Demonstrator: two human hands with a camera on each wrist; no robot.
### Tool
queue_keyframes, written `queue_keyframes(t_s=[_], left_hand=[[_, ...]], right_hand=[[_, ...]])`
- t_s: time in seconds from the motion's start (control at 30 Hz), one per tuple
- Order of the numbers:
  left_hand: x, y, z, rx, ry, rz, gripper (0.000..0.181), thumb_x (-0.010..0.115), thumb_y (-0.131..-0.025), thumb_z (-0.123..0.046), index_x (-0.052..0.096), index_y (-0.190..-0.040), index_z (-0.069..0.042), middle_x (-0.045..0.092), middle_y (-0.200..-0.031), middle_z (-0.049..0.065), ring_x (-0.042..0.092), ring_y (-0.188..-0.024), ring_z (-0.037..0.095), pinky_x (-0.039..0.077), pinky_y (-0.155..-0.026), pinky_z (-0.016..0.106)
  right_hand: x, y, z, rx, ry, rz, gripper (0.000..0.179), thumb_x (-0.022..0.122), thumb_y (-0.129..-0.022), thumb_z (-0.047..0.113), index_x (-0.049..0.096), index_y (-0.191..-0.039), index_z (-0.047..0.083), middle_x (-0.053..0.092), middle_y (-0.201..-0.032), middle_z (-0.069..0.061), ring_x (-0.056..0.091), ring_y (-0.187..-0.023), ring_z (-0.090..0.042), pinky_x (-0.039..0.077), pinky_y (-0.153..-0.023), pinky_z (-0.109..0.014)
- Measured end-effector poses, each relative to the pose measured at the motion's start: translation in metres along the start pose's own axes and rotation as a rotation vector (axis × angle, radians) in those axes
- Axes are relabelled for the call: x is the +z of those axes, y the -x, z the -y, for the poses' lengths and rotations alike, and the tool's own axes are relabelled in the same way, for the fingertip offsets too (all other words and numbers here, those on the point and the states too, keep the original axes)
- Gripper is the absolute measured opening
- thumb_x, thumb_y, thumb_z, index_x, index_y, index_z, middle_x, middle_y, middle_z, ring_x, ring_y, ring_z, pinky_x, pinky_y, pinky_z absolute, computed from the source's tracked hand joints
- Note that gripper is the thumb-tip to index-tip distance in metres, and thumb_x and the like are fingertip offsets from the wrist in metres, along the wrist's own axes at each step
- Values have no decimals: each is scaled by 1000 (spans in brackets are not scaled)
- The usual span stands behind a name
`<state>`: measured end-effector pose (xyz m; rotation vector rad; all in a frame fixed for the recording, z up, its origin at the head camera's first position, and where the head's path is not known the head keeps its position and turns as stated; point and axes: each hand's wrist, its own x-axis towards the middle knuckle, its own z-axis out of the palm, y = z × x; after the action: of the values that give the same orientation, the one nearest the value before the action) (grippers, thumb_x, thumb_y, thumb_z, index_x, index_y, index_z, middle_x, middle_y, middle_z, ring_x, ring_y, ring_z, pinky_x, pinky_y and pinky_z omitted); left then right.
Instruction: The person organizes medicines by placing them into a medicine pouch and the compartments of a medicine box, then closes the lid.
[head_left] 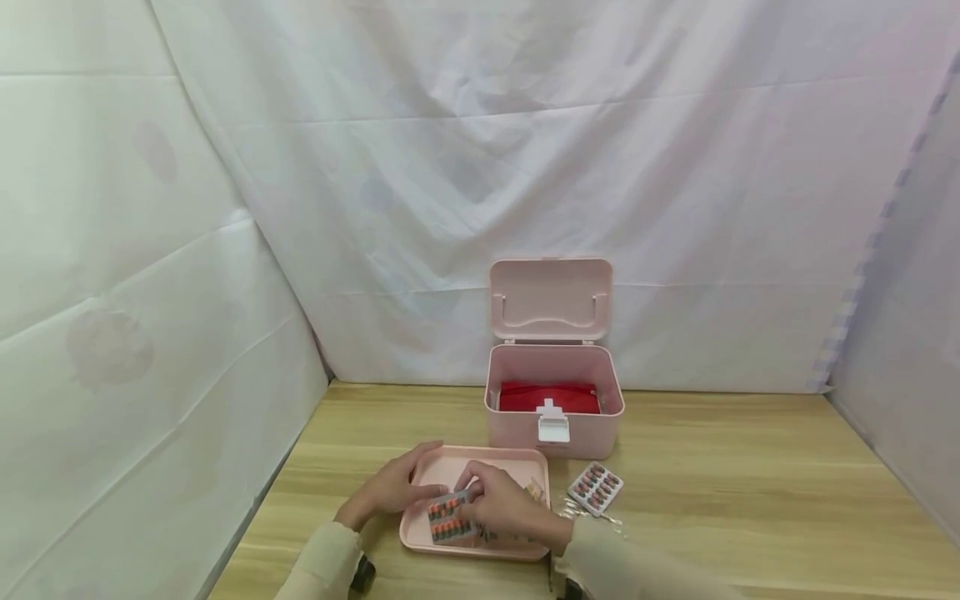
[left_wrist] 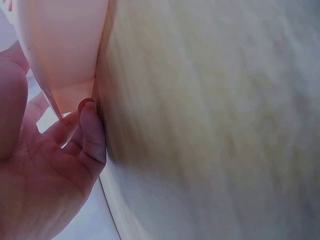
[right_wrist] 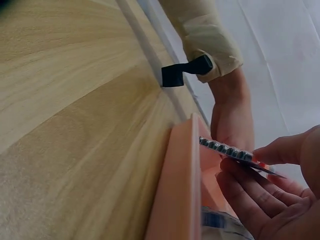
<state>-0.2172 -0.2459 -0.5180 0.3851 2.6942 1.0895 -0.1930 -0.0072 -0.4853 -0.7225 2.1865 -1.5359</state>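
A pink tray [head_left: 480, 454] lies on the table in the head view. My right hand [head_left: 506, 504] pinches a blister pack of orange-and-dark capsules [head_left: 447, 529] over it, thumb on one face and fingers below in the right wrist view. My left hand [head_left: 393, 483] holds the tray's left side. Its fingers curl against the outer wall [left_wrist: 65, 45] in the left wrist view, and the thumb reaches inward over the rim, close to the pack. Whether the thumb touches the pack, I cannot tell. Under my right hand, other small packets in the tray are partly hidden.
Behind the tray stands a pink box [head_left: 555, 437] with its lid [head_left: 551, 300] raised and a red pouch [head_left: 551, 398] inside. Right of the tray lies another capsule blister pack [head_left: 595, 489], on or beside clear packaging. White sheets [head_left: 450, 208] hang behind the wooden table [head_left: 720, 483].
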Motion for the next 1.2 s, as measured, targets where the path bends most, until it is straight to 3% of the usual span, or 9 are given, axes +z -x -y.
queue_keyframes(t_s=[0.27, 0.4, 0.6, 0.93, 1.2], left_hand=[[0, -1, 2, 5, 18, 1, 79, 75, -86, -46, 41, -151, -18, 45, -150, 18, 41, -137, 42, 34, -107, 65], [0, -1, 3, 0, 21, 5, 80, 75, -85, -48, 40, -151, -19, 45, -150, 17, 40, -137, 42, 33, -108, 64], [0, -1, 4, 20, 18, 22, 78, 74, -86, -46, 39, -151, -20, 44, -151, 17, 40, -137, 42, 33, -108, 65], [0, -1, 5, 34, 28, 26, 77, 73, -88, -45, 39, -152, -19, 42, -152, 17, 38, -139, 42, 31, -109, 65], [-1, -1, 5, 36, 21, 17, 79, 72, -87, -48, 39, -152, -19, 42, -153, 16, 38, -140, 42, 30, -110, 65]], right_hand=[[10, 0, -8, -56, 25, -18, 23, 73, -81, -2, 57, -94, 8, 71, -75, 1, 59, -61, -1, 44, -49, -18], [13, 1, -8, -102, 72, -25, 25, 75, -79, -3, 57, -92, 8, 71, -76, 1, 59, -64, 1, 49, -56, -18], [18, 0, -6, -107, 134, -9, 25, 78, -78, -3, 63, -96, 8, 70, -80, 2, 59, -69, 2, 51, -62, -18], [21, 0, -3, -170, 320, -1, 15, 74, -82, 5, 72, -97, 7, 68, -81, 8, 56, -72, 4, 49, -66, -15], [23, 0, -2, -242, 447, -15, 13, 70, -83, 9, 72, -95, 13, 52, -66, 16, 42, -59, 4, 37, -53, -13]])
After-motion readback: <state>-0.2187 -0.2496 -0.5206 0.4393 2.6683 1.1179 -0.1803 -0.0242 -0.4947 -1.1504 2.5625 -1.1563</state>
